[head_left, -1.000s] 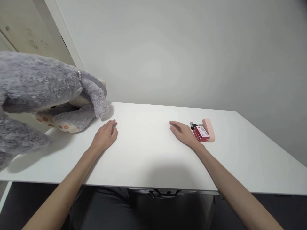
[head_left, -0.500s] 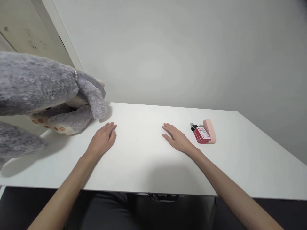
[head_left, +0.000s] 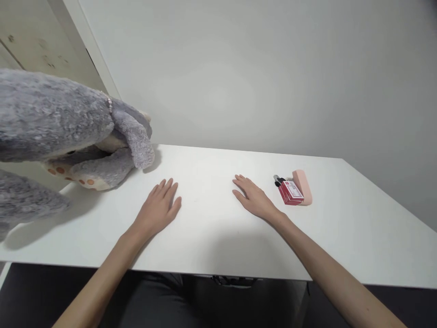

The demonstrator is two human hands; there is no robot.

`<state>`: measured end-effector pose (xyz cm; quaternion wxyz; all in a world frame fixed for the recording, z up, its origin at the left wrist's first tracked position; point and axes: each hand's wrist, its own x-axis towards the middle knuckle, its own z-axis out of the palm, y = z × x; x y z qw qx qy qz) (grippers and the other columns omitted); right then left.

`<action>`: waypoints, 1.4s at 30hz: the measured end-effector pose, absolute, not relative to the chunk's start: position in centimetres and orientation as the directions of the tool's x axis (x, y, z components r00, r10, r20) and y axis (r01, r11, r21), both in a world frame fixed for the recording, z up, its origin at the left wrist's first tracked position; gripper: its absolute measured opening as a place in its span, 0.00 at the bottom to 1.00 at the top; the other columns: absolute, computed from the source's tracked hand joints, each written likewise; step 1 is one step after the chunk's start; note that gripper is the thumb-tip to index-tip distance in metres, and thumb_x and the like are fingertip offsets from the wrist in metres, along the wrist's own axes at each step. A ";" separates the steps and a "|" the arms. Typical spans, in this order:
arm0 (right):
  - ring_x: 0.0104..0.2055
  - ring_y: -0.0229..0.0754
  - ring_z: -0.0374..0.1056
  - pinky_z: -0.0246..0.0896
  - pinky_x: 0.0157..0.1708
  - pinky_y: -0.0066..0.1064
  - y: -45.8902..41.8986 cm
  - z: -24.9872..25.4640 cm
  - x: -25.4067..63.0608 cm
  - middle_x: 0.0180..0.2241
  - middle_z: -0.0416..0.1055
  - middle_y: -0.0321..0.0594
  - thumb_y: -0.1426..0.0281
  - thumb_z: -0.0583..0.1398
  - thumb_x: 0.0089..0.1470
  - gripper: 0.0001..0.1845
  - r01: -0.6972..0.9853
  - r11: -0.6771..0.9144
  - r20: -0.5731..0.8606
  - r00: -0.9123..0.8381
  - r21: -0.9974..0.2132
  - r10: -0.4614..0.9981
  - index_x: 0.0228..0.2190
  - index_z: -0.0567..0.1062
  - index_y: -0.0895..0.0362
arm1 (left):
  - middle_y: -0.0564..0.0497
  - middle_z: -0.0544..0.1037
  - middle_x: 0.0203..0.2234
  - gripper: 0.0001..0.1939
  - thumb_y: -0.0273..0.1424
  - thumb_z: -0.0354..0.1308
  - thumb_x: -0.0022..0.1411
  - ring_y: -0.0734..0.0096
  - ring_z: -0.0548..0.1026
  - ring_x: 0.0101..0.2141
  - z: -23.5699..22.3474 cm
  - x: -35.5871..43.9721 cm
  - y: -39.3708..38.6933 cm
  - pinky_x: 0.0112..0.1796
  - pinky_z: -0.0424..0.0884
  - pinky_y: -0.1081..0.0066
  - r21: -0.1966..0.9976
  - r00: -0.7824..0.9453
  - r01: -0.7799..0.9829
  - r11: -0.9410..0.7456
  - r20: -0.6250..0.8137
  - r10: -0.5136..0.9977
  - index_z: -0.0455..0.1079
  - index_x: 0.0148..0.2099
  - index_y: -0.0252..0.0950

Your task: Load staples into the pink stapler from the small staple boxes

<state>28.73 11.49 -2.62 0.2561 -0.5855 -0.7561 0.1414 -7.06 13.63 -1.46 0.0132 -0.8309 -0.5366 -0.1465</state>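
My left hand (head_left: 157,206) is over the white table (head_left: 201,237), palm down with its fingers spread, holding nothing. My right hand (head_left: 251,196) rests flat on the tabletop, thumb apart from the fingers, also holding nothing. To the right of it, a little apart, sits a red and white box (head_left: 291,192). A pink case (head_left: 302,187) stands against the box's right side. Behind the box lies a small black and silver object (head_left: 279,180) whose kind I cannot make out.
A large grey plush toy (head_left: 54,114) with a pale, orange-spotted foot takes up the table's left end and overhangs it. A plain wall (head_left: 239,82) rises behind the table. The table's front edge runs below my forearms.
My left hand has moved a little to the right, and its fingers have spread wider. My right hand stays in nearly the same place. The view has shifted slightly.
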 end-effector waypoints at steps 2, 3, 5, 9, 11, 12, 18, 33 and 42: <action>0.78 0.48 0.48 0.42 0.77 0.48 11.4 -2.6 28.5 0.74 0.57 0.46 0.57 0.50 0.74 0.29 0.823 0.271 0.217 -0.184 -0.499 0.959 0.67 0.70 0.56 | 0.42 0.58 0.75 0.35 0.49 0.43 0.75 0.48 0.51 0.75 -1.7 -5.8 12.2 0.72 0.51 0.47 0.124 0.433 0.875 -0.468 0.230 0.871 0.59 0.74 0.35; 0.78 0.48 0.48 0.42 0.77 0.48 11.4 -2.6 28.3 0.74 0.56 0.46 0.57 0.50 0.74 0.29 0.828 0.269 0.213 -0.186 -0.491 0.959 0.67 0.69 0.57 | 0.43 0.57 0.75 0.35 0.50 0.43 0.75 0.48 0.50 0.76 -1.7 -5.1 11.5 0.73 0.50 0.47 0.122 0.455 0.865 -0.487 0.219 0.863 0.58 0.75 0.37; 0.78 0.48 0.47 0.41 0.77 0.47 11.3 -2.6 28.1 0.75 0.55 0.47 0.57 0.49 0.74 0.30 0.836 0.269 0.202 -0.194 -0.478 0.960 0.68 0.69 0.58 | 0.43 0.55 0.76 0.36 0.50 0.43 0.76 0.48 0.49 0.76 -1.8 -3.8 10.2 0.73 0.48 0.46 0.129 0.485 0.847 -0.516 0.211 0.849 0.57 0.76 0.36; 0.78 0.49 0.46 0.41 0.77 0.48 11.2 -2.6 28.1 0.75 0.55 0.47 0.56 0.49 0.74 0.30 0.835 0.280 0.202 -0.207 -0.474 0.957 0.68 0.69 0.58 | 0.47 0.58 0.75 0.32 0.48 0.43 0.77 0.52 0.51 0.75 -1.3 -2.5 8.5 0.73 0.51 0.47 0.163 0.488 0.835 -0.526 0.222 0.844 0.58 0.75 0.41; 0.78 0.50 0.47 0.41 0.77 0.50 11.2 -2.6 28.2 0.75 0.55 0.48 0.55 0.49 0.74 0.30 0.829 0.293 0.211 -0.216 -0.477 0.953 0.68 0.69 0.57 | 0.47 0.60 0.74 0.31 0.47 0.42 0.78 0.54 0.53 0.75 -0.9 -2.3 8.2 0.73 0.53 0.48 0.176 0.483 0.835 -0.522 0.223 0.847 0.60 0.75 0.40; 0.78 0.51 0.47 0.42 0.77 0.50 11.3 -2.6 28.3 0.75 0.55 0.48 0.55 0.49 0.74 0.31 0.826 0.299 0.213 -0.222 -0.477 0.952 0.68 0.68 0.58 | 0.47 0.60 0.74 0.30 0.46 0.42 0.78 0.54 0.54 0.75 -0.8 -2.4 8.1 0.73 0.53 0.48 0.181 0.480 0.835 -0.520 0.224 0.848 0.61 0.74 0.38; 0.79 0.52 0.45 0.40 0.77 0.49 11.3 -2.5 28.4 0.75 0.55 0.49 0.55 0.49 0.74 0.31 0.819 0.301 0.197 -0.233 -0.489 0.953 0.68 0.68 0.59 | 0.46 0.64 0.72 0.29 0.44 0.44 0.78 0.54 0.58 0.73 -0.2 -2.6 7.8 0.72 0.56 0.48 0.237 0.457 0.825 -0.513 0.254 0.853 0.65 0.71 0.37; 0.79 0.52 0.45 0.40 0.77 0.50 11.3 -2.5 28.5 0.75 0.55 0.48 0.54 0.50 0.74 0.30 0.807 0.291 0.192 -0.223 -0.513 0.956 0.68 0.69 0.56 | 0.48 0.68 0.70 0.25 0.44 0.47 0.78 0.57 0.62 0.72 0.1 -2.9 7.2 0.72 0.58 0.50 0.327 0.406 0.812 -0.484 0.281 0.870 0.69 0.68 0.40; 0.79 0.51 0.45 0.41 0.77 0.50 11.3 -2.3 28.5 0.75 0.54 0.49 0.55 0.50 0.74 0.31 0.813 0.287 0.180 -0.225 -0.506 0.958 0.68 0.68 0.57 | 0.47 0.69 0.69 0.25 0.44 0.47 0.77 0.57 0.63 0.71 0.1 -2.9 7.1 0.71 0.59 0.50 0.329 0.402 0.810 -0.485 0.291 0.868 0.70 0.67 0.39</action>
